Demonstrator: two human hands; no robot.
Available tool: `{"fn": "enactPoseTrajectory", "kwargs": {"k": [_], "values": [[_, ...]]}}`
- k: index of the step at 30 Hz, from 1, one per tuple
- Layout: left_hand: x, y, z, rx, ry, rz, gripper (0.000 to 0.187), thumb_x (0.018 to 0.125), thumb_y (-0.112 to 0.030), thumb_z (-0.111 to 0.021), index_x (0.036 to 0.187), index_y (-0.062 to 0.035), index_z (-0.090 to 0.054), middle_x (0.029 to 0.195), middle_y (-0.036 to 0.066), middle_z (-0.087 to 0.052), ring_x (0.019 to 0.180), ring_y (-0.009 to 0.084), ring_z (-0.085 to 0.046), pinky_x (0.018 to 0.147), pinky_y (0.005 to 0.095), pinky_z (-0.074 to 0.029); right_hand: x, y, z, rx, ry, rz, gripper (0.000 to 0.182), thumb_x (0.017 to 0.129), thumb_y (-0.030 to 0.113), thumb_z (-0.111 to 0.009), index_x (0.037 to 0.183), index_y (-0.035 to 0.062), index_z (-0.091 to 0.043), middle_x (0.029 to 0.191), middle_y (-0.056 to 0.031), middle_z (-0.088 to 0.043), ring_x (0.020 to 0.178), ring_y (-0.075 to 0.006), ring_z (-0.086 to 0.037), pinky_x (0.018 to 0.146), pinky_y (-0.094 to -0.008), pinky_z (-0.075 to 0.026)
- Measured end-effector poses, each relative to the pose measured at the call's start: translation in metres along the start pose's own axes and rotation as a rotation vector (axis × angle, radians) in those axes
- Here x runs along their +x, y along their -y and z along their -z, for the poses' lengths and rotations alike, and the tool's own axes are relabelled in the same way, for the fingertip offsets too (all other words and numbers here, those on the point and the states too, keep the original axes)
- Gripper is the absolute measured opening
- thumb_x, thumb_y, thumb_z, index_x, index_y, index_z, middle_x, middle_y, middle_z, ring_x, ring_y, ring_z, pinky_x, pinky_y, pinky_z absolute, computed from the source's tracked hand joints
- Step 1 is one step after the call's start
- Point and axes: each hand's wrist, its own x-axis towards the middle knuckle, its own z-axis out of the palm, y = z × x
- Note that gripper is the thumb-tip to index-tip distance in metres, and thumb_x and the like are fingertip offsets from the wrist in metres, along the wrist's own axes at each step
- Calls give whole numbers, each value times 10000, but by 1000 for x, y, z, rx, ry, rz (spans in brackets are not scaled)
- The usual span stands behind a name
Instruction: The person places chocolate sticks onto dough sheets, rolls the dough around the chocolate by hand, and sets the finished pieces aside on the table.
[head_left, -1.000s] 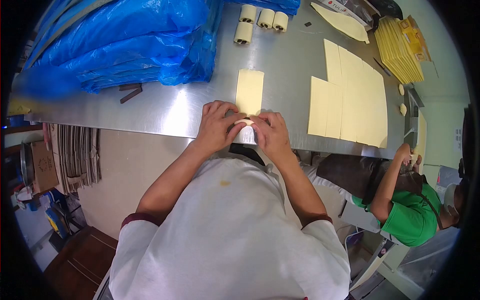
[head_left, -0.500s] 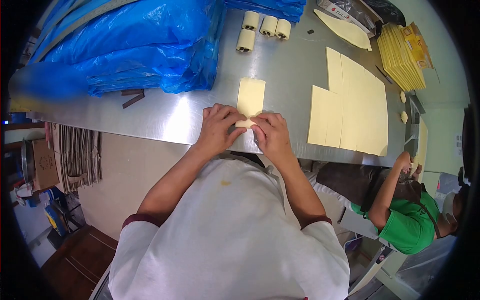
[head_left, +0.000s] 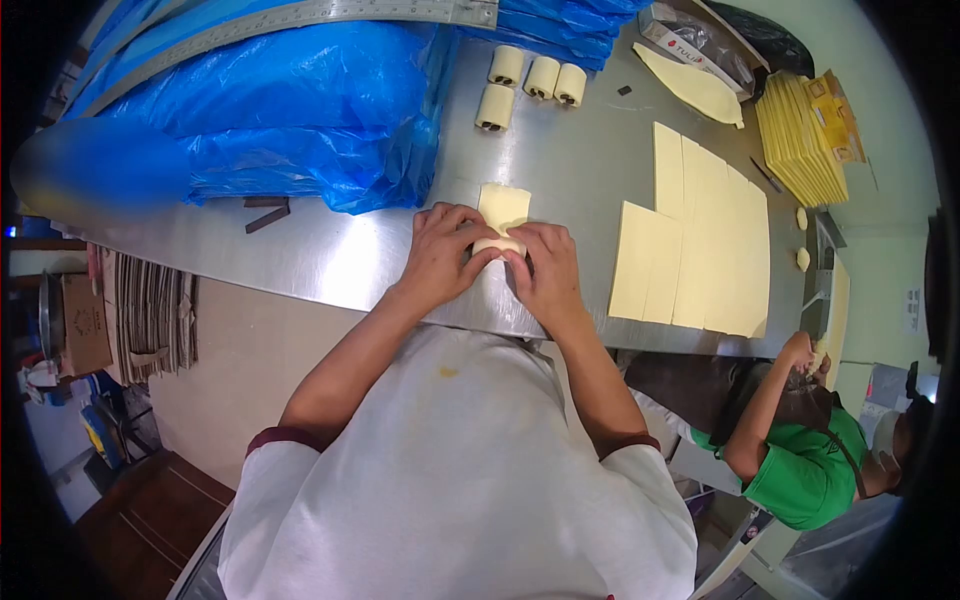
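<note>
A pale dough strip lies on the metal table, its near end curled into a roll. My left hand grips the roll's left side with bent fingers and thumb. At the right side, my right hand pinches the same roll. The fingertips of both hands nearly meet over it. Further back stand several finished rolls with dark ends. To the right lie flat cut dough pieces side by side.
Blue plastic-wrapped stacks with a metal ruler on top fill the back left. Dark sticks lie beside them. A box and stacked yellow sheets stand back right. A co-worker in green works at the right.
The near end of the dough strip is rolled further up, and less flat dough shows beyond my fingers. The view has shifted, so the table sits slightly lower in the picture.
</note>
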Motion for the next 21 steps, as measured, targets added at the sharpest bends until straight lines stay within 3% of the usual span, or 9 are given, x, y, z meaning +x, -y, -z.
{"fn": "enactPoseTrajectory", "kwargs": {"k": [4,7,13,21], "values": [[10,4,-1,-20,15,33,251,805,-254,-804,1017,-138,-737,1099,40,-644,1061,264,-554,911,418,-374,3,-5,-1,19,12,10,246,852,156,-729,1087,80,-726,1074,-81,-674,1011,-296,-583,881,-411,-436],[14,1,0,-74,-83,-28,248,823,-260,-783,1033,-135,-739,1095,42,-642,1067,272,-555,923,427,-380,12,-10,-1,-38,42,13,244,861,171,-721,1091,96,-690,1092,-74,-652,1020,-296,-572,851,-423,-424],[26,11,0,-31,25,45,296,810,-251,-796,1061,-110,-724,1133,58,-641,1090,288,-559,919,436,-396,19,-7,-3,-22,-59,16,233,846,172,-734,1068,103,-714,1078,-63,-658,1019,-287,-576,835,-408,-414],[35,11,-2,-142,-36,21,323,837,-208,-772,1115,-76,-675,1151,97,-635,1144,326,-554,995,456,-399,35,-29,-9,-109,-31,62,226,854,158,-716,1074,108,-708,1099,-48,-666,1027,-258,-594,839,-405,-415]]}}
